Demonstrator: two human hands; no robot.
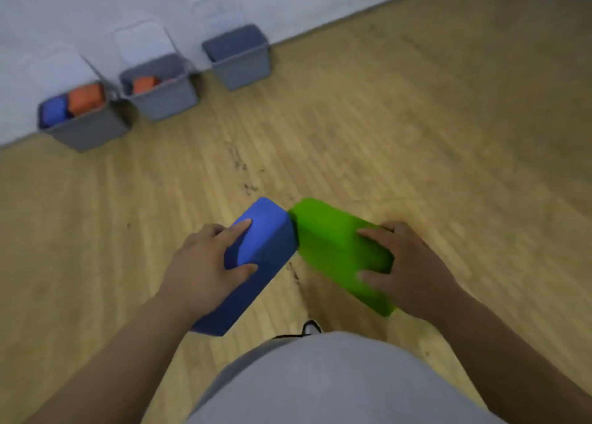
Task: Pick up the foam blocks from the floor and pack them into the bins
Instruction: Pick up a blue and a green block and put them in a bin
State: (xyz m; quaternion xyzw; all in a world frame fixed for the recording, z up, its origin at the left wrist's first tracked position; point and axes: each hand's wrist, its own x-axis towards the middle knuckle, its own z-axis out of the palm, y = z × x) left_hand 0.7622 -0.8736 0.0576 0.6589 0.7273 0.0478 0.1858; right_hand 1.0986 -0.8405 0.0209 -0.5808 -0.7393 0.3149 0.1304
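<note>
My left hand (205,263) grips the blue block (266,231) and my right hand (413,263) grips the green block (326,234), their far ends touching above the floor (384,135). Three bins (163,101) line its far-left edge, two holding blocks.

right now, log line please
left hand: grips blue foam block | right hand: grips green foam block | grey plastic bins: ahead

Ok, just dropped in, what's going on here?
A person holds two foam blocks: the left hand grips a blue block, the right hand a green block. Three grey bins stand ahead; the left bin and middle bin already show orange blocks inside, the right bin shows none from here.
</note>
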